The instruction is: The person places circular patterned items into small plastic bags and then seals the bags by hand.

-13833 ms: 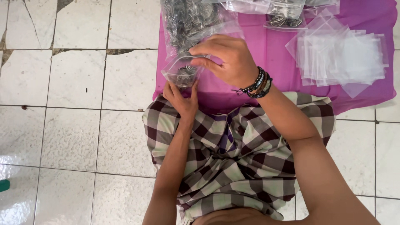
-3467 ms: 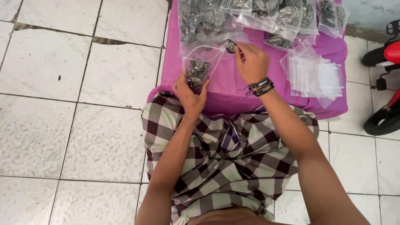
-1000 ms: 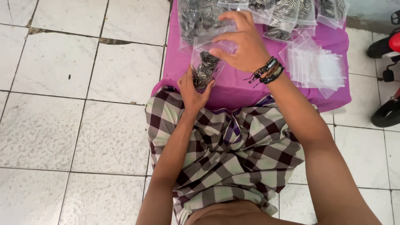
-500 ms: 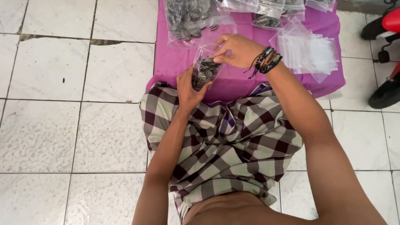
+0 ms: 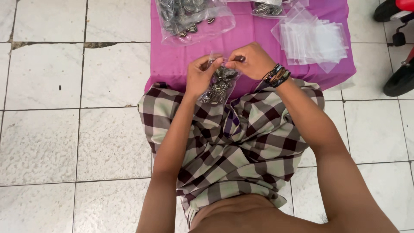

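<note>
A small clear zip bag of striped discs (image 5: 219, 82) is pinched at its top edge between the left hand (image 5: 201, 77) and the right hand (image 5: 253, 60), both closed on it. Beyond the right hand, empty clear bags (image 5: 312, 38) are spread on a magenta cloth (image 5: 254, 32).

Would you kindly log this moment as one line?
left hand: pinches bag top | right hand: pinches bag top | bag: holds striped discs, over lap

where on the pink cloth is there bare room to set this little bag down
Bare cloth lies between the big bag of striped discs and the stack of empty clear bags. The cloth's far edge is crowded. The left hand and right hand hold the small filled bag.
</note>
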